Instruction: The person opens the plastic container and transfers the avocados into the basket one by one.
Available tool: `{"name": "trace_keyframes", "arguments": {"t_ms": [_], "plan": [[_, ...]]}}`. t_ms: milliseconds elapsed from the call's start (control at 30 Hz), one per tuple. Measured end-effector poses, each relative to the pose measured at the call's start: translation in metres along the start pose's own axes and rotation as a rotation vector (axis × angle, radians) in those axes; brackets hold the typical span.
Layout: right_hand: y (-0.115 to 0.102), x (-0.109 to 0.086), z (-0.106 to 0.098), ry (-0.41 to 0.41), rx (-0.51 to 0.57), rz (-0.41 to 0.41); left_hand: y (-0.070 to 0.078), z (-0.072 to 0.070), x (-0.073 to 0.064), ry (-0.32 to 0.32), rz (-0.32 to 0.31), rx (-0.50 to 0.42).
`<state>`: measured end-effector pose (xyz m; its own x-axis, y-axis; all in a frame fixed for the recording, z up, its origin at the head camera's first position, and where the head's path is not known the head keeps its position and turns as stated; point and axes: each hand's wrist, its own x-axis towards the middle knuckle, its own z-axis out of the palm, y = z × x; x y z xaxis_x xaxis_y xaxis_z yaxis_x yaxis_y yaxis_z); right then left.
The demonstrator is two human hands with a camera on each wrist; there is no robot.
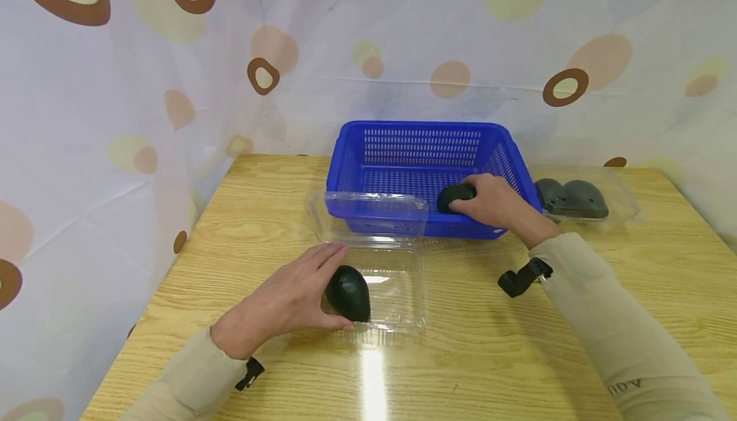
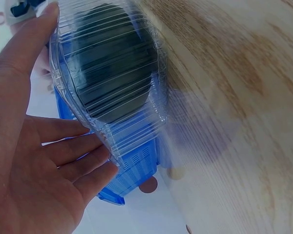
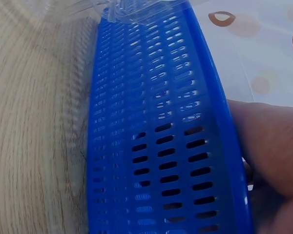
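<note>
A dark green avocado (image 1: 348, 294) lies at the left side of an open clear plastic clamshell box (image 1: 397, 293), its lid raised at the back against the basket. At the box's left side is my left hand (image 1: 293, 290), thumb near the front corner and fingers at the back. In the left wrist view, its extended fingers (image 2: 88, 151) touch the box rim. My right hand (image 1: 492, 200) reaches over the blue basket (image 1: 423, 125) and holds another dark avocado (image 1: 451, 198) between thumb and fingers. The basket wall (image 3: 151, 122) hides most of that grip in the right wrist view.
Right of the basket, another clear plastic box (image 1: 624, 197) holds dark rounded avocados (image 1: 578, 198). The wood-grain table (image 1: 489, 363) meets a patterned cloth backdrop (image 1: 403, 37) behind and at the left.
</note>
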<state>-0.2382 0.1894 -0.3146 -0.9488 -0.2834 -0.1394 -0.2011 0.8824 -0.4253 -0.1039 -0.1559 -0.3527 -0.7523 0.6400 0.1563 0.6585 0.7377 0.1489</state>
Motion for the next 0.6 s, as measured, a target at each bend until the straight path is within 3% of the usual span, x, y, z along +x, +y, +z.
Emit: {"name": "trace_keyframes", "arguments": {"t_ms": [400, 600], "plan": [[-0.0017, 0.0055, -0.0035, -0.170, 0.009, 0.070, 0.0002, -0.0004, -0.0002, -0.013, -0.010, -0.002], [-0.0015, 0.0065, -0.0040, -0.212, 0.011, 0.079, 0.0006, -0.0008, 0.0001, -0.020, -0.014, -0.007]]}}
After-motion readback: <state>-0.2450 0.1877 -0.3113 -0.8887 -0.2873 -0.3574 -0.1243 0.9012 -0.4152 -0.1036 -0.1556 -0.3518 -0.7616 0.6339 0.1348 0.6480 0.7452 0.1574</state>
